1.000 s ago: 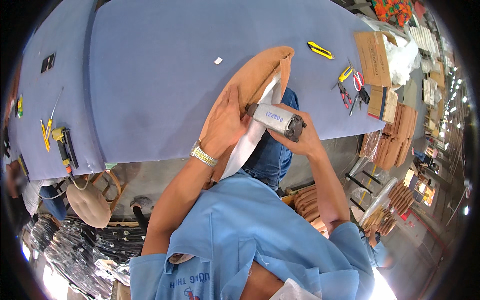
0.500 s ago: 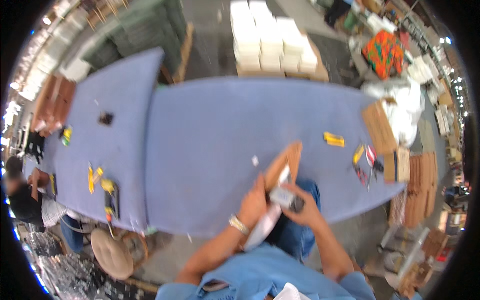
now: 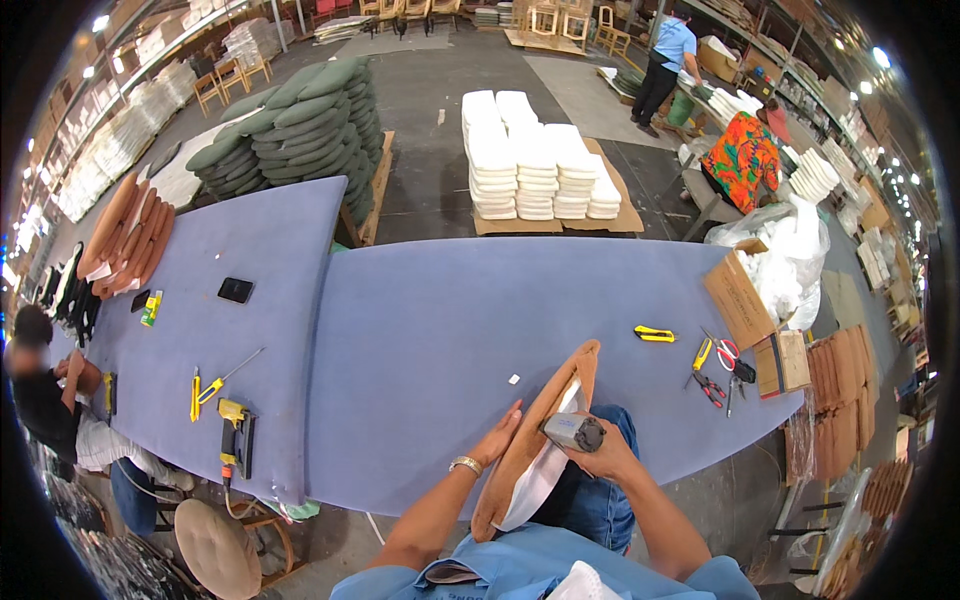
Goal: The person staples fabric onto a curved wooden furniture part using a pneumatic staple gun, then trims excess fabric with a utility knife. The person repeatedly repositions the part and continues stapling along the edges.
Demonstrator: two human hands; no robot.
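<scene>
Stretching across nearly everything in front of me, the long blue-covered worktable (image 3: 420, 330) takes up the most room, with a second blue section angled off to my left. Beyond its far edge stand a pile of green cushions (image 3: 300, 130) and stacks of white foam pads (image 3: 535, 165) on the floor. At the table's right end an open cardboard box (image 3: 740, 295) sits beside a heap of clear plastic. Leaning over the near edge of the table, right in front of me, is the tan upholstered panel (image 3: 545, 425), long and narrow, its upper tip resting on the blue surface and its white underside showing between my hands. My left hand (image 3: 497, 440) lies flat against the panel's left edge, fingers stretched out and pressed to the tan cover, gripping nothing. My right hand (image 3: 600, 455) is wrapped closed around a grey staple gun (image 3: 573, 432), its nose held against the white side of the panel. Farther left on the table lie a yellow-and-black power tool (image 3: 236, 435), a yellow-handled screwdriver (image 3: 215, 385) and a black phone (image 3: 236, 290). To the right, well apart from the panel, lie a yellow utility knife (image 3: 655, 334), then pliers and scissors (image 3: 722, 368) near the box. A small white scrap (image 3: 514, 379) rests on the cloth just above my left fingertips.
</scene>
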